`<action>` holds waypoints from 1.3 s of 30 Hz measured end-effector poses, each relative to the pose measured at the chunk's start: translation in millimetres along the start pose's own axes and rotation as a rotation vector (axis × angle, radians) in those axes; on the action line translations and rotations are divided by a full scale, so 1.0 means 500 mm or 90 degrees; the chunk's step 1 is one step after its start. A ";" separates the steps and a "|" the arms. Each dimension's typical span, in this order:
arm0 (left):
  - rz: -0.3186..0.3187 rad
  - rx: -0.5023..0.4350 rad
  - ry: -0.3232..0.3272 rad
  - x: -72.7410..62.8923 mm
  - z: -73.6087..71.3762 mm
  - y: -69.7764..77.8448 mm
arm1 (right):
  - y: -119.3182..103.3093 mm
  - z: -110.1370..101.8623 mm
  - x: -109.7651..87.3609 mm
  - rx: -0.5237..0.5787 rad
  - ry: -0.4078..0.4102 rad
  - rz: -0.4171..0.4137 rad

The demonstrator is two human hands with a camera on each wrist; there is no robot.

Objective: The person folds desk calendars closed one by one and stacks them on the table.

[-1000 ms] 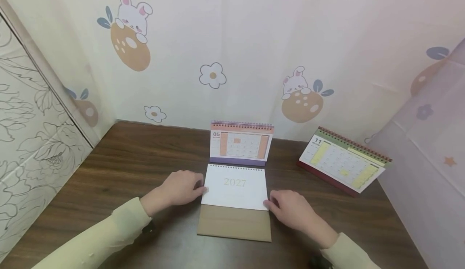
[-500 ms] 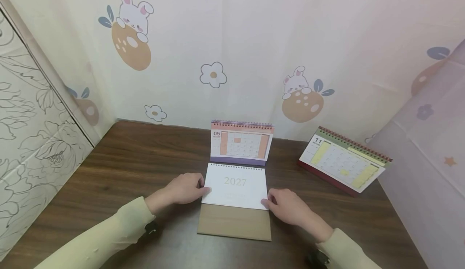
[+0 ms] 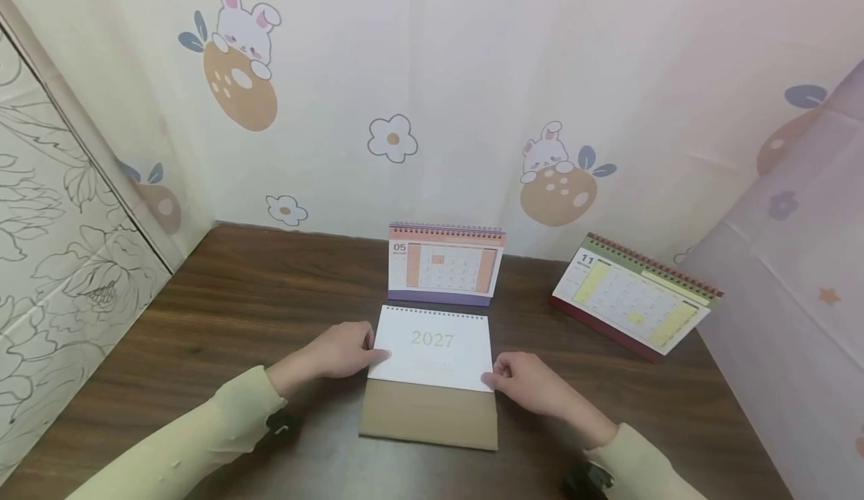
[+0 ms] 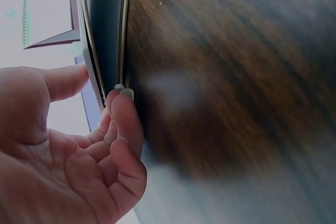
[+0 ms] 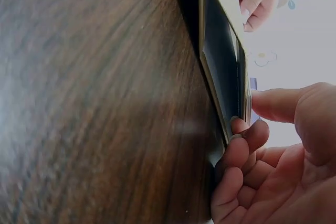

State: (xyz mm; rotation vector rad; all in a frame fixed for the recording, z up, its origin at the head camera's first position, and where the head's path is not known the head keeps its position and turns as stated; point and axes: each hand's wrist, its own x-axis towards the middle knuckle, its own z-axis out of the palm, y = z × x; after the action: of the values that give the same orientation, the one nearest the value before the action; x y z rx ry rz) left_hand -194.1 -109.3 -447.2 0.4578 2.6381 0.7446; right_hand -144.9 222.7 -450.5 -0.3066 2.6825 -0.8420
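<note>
- Bare wooden table (image 3: 223, 312) lay open on the left side, as far as the patterned side wall (image 3: 61, 260).
- The orange calendar (image 3: 445, 264) stood just behind the 2027 calendar (image 3: 432, 350), closing the far side.
- The green calendar (image 3: 634, 294) blocked the far right, near the curtain (image 3: 796, 260).
- A table strip between the orange and green calendars remained free.

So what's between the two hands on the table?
The 2027 calendar: the left hand pinches one side, the right hand the other, in the head view.
</note>
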 end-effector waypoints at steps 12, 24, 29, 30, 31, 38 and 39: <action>-0.035 -0.032 0.002 -0.020 -0.004 -0.018 | -0.022 0.010 -0.007 0.047 -0.015 -0.008; -0.078 -0.114 -0.015 -0.054 -0.042 -0.081 | -0.078 0.045 0.020 0.071 -0.027 -0.041; -0.090 -0.105 0.000 -0.079 -0.065 -0.108 | -0.114 0.070 0.042 0.084 -0.024 -0.048; -0.091 -0.101 0.005 -0.082 -0.070 -0.113 | -0.121 0.074 0.047 0.088 -0.023 -0.047; -0.090 -0.096 0.011 -0.085 -0.075 -0.119 | -0.128 0.078 0.052 0.090 -0.023 -0.048; -0.100 -0.059 0.040 -0.096 -0.094 -0.168 | -0.171 0.106 0.087 0.111 -0.014 -0.048; -0.105 -0.056 0.044 -0.099 -0.095 -0.176 | -0.177 0.110 0.092 0.113 -0.014 -0.049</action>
State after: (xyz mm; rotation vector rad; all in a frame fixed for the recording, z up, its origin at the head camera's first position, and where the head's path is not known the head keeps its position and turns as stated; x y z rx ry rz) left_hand -188.4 -220.6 -445.3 0.1905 2.6537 0.8320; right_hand -158.4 109.4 -452.2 -0.3761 2.5676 -1.0856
